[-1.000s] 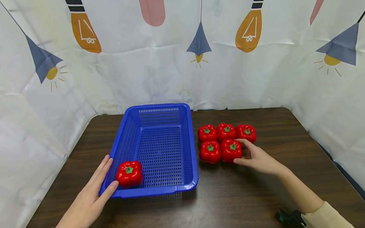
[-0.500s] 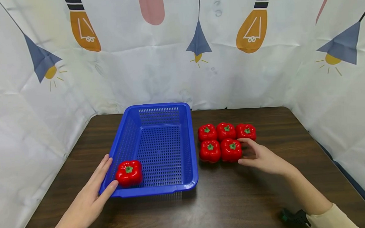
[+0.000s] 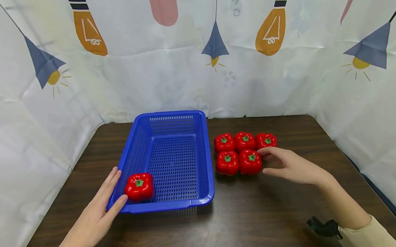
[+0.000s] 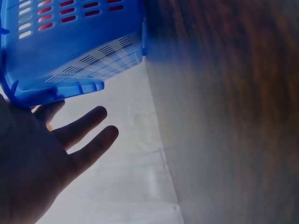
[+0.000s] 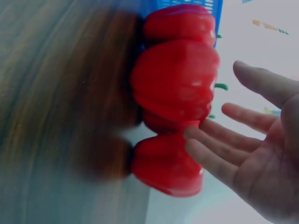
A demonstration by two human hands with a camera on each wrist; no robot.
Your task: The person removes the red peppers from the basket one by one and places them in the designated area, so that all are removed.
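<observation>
A blue plastic basket (image 3: pixel 173 153) with perforated walls stands left of centre on the table, one red bell pepper (image 3: pixel 139 187) in its near left corner. My left hand (image 3: pixel 96 210) rests at that corner of the rim, fingers straight along the outside. The left wrist view shows those fingers (image 4: pixel 88 144) spread beside the basket wall. Right of the basket, several red bell peppers with green stems sit in two rows. My right hand (image 3: pixel 294 165) hovers beside the near right bell pepper (image 3: pixel 250 162), fingers loosely bent and holding nothing. In the right wrist view its fingertips overlap the bell peppers (image 5: pixel 175 79).
The dark wood-grain table (image 3: pixel 240 216) ends at a white curtain (image 3: pixel 170 81) printed with lamps and bulbs, which wraps the back and sides. A dark strap device (image 3: pixel 324 228) is at the right sleeve (image 3: pixel 369 234).
My right hand has let go of the near right bell pepper and drawn back to the right, its thumb moving away. The left hand and basket keep their place.
</observation>
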